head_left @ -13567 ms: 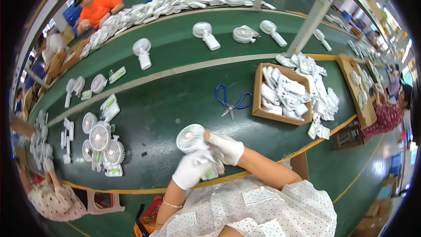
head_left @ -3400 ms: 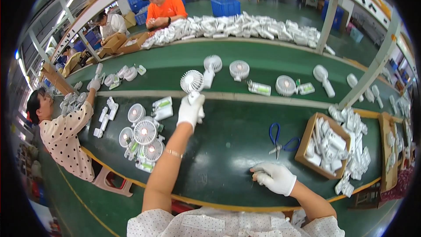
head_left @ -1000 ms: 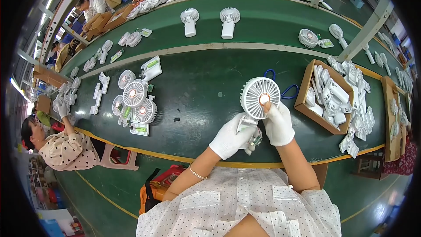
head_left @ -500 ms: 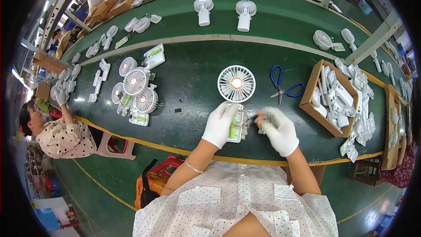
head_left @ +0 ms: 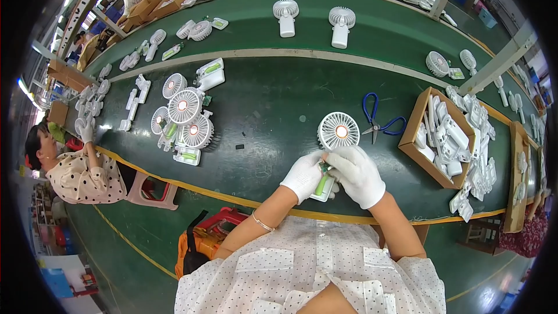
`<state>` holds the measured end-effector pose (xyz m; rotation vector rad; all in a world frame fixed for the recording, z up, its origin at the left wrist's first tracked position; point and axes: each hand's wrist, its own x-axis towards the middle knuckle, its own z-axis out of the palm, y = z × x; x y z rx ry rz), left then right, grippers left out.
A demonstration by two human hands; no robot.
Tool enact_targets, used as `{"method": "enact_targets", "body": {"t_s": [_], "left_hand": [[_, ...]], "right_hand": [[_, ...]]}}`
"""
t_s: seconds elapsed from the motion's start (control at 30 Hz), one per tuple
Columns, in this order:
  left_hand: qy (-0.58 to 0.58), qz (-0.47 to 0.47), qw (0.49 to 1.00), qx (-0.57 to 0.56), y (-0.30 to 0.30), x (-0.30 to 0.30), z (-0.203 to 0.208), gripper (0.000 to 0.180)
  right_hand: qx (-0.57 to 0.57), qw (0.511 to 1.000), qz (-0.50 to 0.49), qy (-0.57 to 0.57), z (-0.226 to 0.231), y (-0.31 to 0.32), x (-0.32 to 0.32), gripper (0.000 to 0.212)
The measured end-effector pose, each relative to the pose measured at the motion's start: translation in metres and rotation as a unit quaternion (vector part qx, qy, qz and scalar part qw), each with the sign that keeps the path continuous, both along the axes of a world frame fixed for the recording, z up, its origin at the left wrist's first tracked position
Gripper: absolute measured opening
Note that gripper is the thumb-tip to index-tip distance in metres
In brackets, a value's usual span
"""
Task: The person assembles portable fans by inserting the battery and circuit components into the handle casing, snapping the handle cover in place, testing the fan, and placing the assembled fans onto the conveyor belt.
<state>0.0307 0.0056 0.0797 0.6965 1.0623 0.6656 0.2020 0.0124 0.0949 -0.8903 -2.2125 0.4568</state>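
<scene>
In front of me lies a white handheld fan (head_left: 339, 131), its round grille pointing away and its handle open toward my body. A green battery (head_left: 322, 185) and a small green circuit board (head_left: 324, 167) show inside the handle. My left hand (head_left: 303, 178), in a white glove, is closed around the handle's left side. From the right, my gloved right hand (head_left: 359, 178) bends over the top of the handle, fingertips pinched together beside the board. Whatever is between those fingertips is hidden by the glove.
Blue-handled scissors (head_left: 382, 125) lie right of the fan. Farther right stands a cardboard box (head_left: 410, 139) of white casings, more heaped beside it. A cluster of open fans (head_left: 185, 106) sits to the left. Beyond a divider, more fans (head_left: 340, 27) rest on a green belt. A co-worker (head_left: 70, 166) sits at far left.
The fan has shifted to the right and nearer to me, and its handle is now tilted. My right hand has moved in from the side and meets my left hand at the handle.
</scene>
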Motion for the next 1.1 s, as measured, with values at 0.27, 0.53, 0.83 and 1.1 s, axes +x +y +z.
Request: {"method": "enact_targets", "body": {"t_s": [0.27, 0.53, 0.83, 1.1], "left_hand": [[-0.035, 0.014, 0.999, -0.024, 0.002, 0.001, 0.006, 0.026], [-0.078, 0.053, 0.994, -0.053, 0.005, -0.001, 0.007, 0.033], [-0.071, 0.07, 0.995, -0.027, 0.004, -0.003, 0.005, 0.04], [-0.103, 0.074, 0.99, -0.058, 0.008, -0.008, -0.001, 0.041]], "right_hand": [[0.072, 0.997, -0.018, 0.03, -0.005, 0.004, 0.007, 0.036], [-0.045, 0.985, -0.105, 0.13, -0.007, -0.011, -0.008, 0.025], [-0.166, 0.961, -0.186, 0.117, -0.019, -0.004, -0.007, 0.024], [-0.077, 0.984, -0.149, 0.066, -0.021, -0.003, -0.008, 0.03]]}}
